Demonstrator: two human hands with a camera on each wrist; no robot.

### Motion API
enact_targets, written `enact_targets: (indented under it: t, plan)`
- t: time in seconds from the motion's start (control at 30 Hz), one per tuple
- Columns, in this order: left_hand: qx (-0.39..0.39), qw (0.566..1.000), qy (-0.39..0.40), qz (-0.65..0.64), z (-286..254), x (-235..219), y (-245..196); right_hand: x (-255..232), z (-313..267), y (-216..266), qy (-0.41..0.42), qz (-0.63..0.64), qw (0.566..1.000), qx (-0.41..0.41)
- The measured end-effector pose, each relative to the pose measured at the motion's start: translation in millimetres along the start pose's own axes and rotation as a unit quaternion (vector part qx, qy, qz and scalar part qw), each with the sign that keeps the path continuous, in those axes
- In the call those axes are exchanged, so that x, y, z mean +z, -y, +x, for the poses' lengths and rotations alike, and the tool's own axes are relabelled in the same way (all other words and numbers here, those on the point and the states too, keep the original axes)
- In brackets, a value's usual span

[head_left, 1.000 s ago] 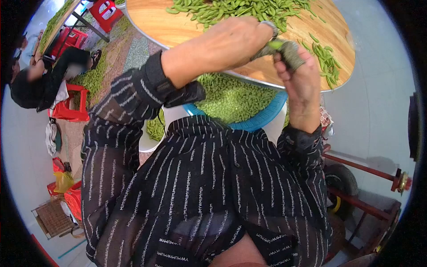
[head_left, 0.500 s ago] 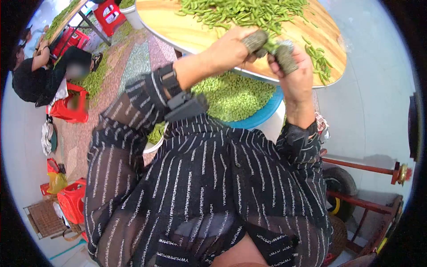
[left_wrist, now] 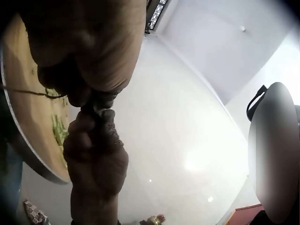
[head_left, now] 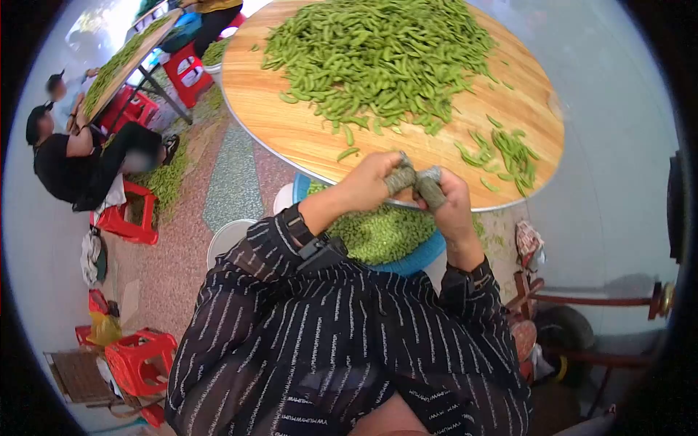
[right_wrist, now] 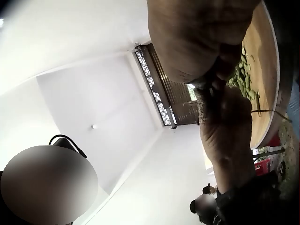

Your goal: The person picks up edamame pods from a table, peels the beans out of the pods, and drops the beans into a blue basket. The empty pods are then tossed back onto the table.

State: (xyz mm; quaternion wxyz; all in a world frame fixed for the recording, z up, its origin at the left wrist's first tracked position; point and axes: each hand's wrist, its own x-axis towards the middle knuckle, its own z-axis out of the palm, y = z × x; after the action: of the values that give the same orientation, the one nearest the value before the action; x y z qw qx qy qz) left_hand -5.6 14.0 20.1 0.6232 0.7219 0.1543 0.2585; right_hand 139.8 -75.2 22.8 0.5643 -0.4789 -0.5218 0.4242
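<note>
Over the near edge of the round wooden table (head_left: pixel 262 116), my left hand (head_left: pixel 369 183) and right hand (head_left: pixel 452 207) meet, fingers curled and wrapped thumbs close together. They pinch a small thing, mostly hidden; a pale bit (left_wrist: pixel 99 111) shows between the fingertips in the left wrist view. Grey-green wrapping covers parts of both hands' digits. A large heap of green bean pods (head_left: pixel 378 58) lies beyond them on the table, with a smaller group of pods (head_left: pixel 515 154) at the right. Below the hands, a blue basin (head_left: pixel 407 263) holds shelled green beans (head_left: pixel 382 236).
A pale bucket (head_left: pixel 231 236) stands left of the basin. Farther left are red stools (head_left: pixel 129 218), a seated person in black (head_left: pixel 65 171) and another table (head_left: pixel 109 91) with pods. Metal frame bars (head_left: pixel 596 299) and a wheel (head_left: pixel 567 327) stand at the right.
The head view has shifted, showing more of the table and heap. My hands are lower in view and closer together; the green piece seen between them earlier is now hidden.
</note>
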Motion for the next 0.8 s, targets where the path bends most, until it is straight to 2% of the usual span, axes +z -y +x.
enact_targets:
  t: [0.03, 0.1, 0.17, 0.23, 0.27, 0.3, 0.33, 0.37, 0.43, 0.47, 0.53, 0.57, 0.63, 0.7, 0.77, 0.8]
  plan:
    - [0.030, 0.998, 0.004, 0.050, -0.3, -0.2, 1.1, -1.1, 0.7, -1.6, 0.010, 0.003, 1.000, 0.000]
    - [0.018, 0.998, -0.002, 0.057, -2.2, -0.7, 3.0, -2.2, 1.7, -4.3, -0.006, 0.012, 0.999, 0.036]
    - [0.008, 0.998, 0.018, 0.053, -2.0, -1.9, 10.8, -2.6, 4.0, -6.4, -0.003, 0.001, 0.999, 0.034]
    - [0.006, 0.999, 0.030, 0.035, -3.4, -3.7, 11.4, -4.3, 4.7, -2.2, -0.051, 0.023, 0.995, 0.077]
    - [0.000, 0.996, 0.011, 0.083, -6.5, -3.9, 10.7, -9.1, 6.3, -3.5, -0.058, 0.021, 0.995, 0.081]
    - [-0.007, 0.992, -0.001, 0.127, -9.9, -1.3, 7.2, -17.5, 7.9, -6.2, -0.082, 0.018, 0.994, 0.065]
    - [-0.059, 0.990, 0.024, 0.125, -13.1, 0.4, -1.4, -28.0, 10.1, -9.7, -0.108, 0.014, 0.993, 0.046]
    - [-0.056, 0.990, 0.036, 0.122, -17.1, 1.9, 0.6, -41.5, 13.1, -11.1, -0.120, 0.012, 0.992, 0.046]
    - [0.059, 0.951, 0.142, 0.268, -23.7, 4.4, 5.9, -76.8, 18.4, -17.4, -0.180, -0.132, 0.972, 0.069]
    - [0.058, 0.951, 0.146, 0.266, -23.3, 3.9, 3.2, -92.1, 19.9, -21.4, -0.183, -0.132, 0.971, 0.072]
    - [0.165, 0.919, 0.144, 0.328, -20.6, 2.8, -15.0, -112.4, 21.7, -24.2, -0.255, -0.252, 0.934, -0.003]
    - [0.166, 0.919, 0.146, 0.327, -16.7, -1.8, -18.7, -115.9, 20.6, -24.7, -0.257, -0.252, 0.933, -0.002]
    - [0.178, 0.935, 0.083, 0.297, -4.1, -19.5, -21.8, -117.9, 14.9, -20.7, -0.283, -0.304, 0.910, -0.018]
    - [0.104, 0.928, -0.031, 0.356, 12.8, -45.9, -14.5, -107.2, 11.7, -24.9, -0.283, -0.259, 0.923, -0.026]
    - [0.090, 0.854, -0.106, 0.501, 34.0, -70.9, -3.9, -88.7, 8.9, -29.7, -0.283, -0.213, 0.935, -0.035]
    - [0.091, 0.854, -0.103, 0.502, 41.8, -83.4, 8.4, -77.9, 7.5, -31.8, -0.255, -0.176, 0.951, -0.021]
